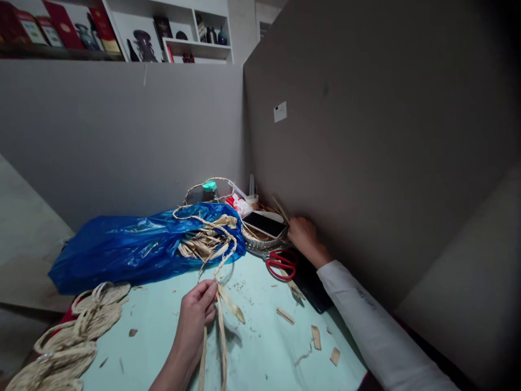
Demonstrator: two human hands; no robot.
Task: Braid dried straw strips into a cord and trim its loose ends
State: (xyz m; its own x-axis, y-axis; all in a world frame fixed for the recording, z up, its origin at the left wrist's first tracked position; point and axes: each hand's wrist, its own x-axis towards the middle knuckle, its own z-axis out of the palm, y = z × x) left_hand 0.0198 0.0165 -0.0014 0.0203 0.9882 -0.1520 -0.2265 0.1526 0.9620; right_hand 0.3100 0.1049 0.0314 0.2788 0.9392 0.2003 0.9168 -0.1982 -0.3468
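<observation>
My left hand (199, 304) is closed in a pinch on a braided cord (228, 255) of pale dried husk. Loose strands hang below the fingers, and a wide husk strip (232, 305) sticks out to the right. From there the cord runs up over the blue plastic bag (122, 244) and loops at the back. Beyond the round basket, my right hand (304, 236) is closed around the lower end of a thin, pale husk strip (280, 207); its fingertips are partly hidden. Husk pieces (203, 241) spill from the bag's mouth.
Red-handled scissors (281, 264) lie by the basket (254, 241), which bears a phone (264, 224). A dark flat object (311, 285) lies below my right forearm. Coiled braid (77, 331) sits at the left edge. Husk scraps (316, 336) dot the table. Grey partitions (366, 136) enclose it.
</observation>
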